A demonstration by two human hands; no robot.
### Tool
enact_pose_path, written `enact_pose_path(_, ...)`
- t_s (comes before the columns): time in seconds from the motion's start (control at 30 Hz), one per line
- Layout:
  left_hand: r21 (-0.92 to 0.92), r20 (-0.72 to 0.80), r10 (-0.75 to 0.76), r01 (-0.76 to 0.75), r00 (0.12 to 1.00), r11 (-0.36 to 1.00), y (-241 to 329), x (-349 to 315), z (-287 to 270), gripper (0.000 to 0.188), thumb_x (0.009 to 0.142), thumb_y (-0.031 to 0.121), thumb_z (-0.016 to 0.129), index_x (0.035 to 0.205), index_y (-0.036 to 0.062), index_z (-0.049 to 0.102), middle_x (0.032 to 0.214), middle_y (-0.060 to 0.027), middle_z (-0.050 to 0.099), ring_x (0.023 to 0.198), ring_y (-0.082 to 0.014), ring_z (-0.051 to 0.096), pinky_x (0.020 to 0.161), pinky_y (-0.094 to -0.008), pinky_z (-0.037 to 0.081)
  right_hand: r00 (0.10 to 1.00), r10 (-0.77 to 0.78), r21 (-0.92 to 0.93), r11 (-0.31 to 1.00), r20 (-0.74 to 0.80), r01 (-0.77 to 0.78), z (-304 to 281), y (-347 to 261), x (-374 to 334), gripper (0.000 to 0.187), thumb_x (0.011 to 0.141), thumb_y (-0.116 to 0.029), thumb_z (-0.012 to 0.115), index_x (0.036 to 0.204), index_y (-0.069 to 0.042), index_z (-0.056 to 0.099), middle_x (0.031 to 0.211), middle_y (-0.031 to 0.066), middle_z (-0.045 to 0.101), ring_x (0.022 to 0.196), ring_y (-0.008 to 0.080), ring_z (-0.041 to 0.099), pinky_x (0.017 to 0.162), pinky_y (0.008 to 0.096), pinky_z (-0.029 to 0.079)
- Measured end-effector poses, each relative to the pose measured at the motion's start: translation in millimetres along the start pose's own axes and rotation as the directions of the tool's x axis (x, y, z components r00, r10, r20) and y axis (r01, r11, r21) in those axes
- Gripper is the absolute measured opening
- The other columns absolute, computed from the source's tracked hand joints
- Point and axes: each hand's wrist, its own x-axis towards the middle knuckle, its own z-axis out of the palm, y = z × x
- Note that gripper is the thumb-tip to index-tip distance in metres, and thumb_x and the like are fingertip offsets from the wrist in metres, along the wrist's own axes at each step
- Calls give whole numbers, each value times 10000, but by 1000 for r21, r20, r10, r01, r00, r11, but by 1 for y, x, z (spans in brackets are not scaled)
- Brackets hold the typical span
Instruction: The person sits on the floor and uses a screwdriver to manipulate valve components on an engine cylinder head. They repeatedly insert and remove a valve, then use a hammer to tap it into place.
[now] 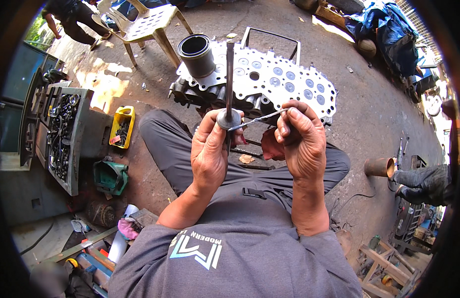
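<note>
My left hand [208,155] grips an engine valve [230,79] by its round head, with the long dark stem pointing up and away from me. Between the thumb and fingers of my right hand [308,144] is a thin stick [264,118], coated greyish toward its far end. Its tip touches or lies very close to the rim of the valve head. Beyond both hands lies a cylinder head [247,88], its pale flat face up, showing several round valves and one dark open hole. A dark metal cylinder sleeve [199,62] stands upright on its left end.
To my left are a metal tray [77,154] of sockets and small parts, a cut yellow jug [125,110] and a green container [111,178]. A plastic chair [148,25] stands beyond. A rusty can [379,167] lies at right near another person's legs [423,181].
</note>
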Motion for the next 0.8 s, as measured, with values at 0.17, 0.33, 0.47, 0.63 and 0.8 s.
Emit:
enact_pose_path(0.17,-1,-14,12,-12,1000,1000,0,2,-1,263,1035,210,459,1144,-4,568,1087,-94,637,820,-82,554,740,-232,455,1000,4,1,1000,4,-4,0,-3,-1,204,928,-113,623,1053,48,638,698,36,584,544,84,546,401,171,406)
enact_pose_path(0.33,8,-29,26,-26,999,1000,-1,4,-3,270,1035,222,453,1123,-4,571,1070,-109,653,771,-80,540,707,-221,451,1000,2,4,1000,6,-2,0,-7,-2,207,928,-112,618,1055,51,632,698,46,581,528,90,538,382,185,396)
enact_pose_path(0.47,22,-53,29,-28,998,999,-2,5,-5,283,1034,235,457,1120,-9,572,1042,-107,661,722,-75,530,662,-206,441,1000,4,-3,1000,24,-4,0,-6,-1,208,927,-110,618,1056,53,631,697,46,579,524,91,534,388,184,399)
enact_pose_path(0.63,50,-7,18,-18,1000,999,-2,5,-8,339,1026,281,470,1127,-26,571,988,-92,653,697,-68,522,615,-196,418,1000,4,-12,1000,22,-4,1,-6,-1,210,929,-108,616,1057,58,630,693,46,578,523,91,534,393,182,402)
enact_pose_path(0.8,66,-15,23,-22,1000,998,-4,5,-9,395,1012,329,493,1124,-42,568,967,-85,643,693,-69,520,602,-195,403,1000,7,-15,1000,13,-7,0,-5,-1,209,931,-112,618,1054,56,633,691,42,582,525,86,536,394,176,400)
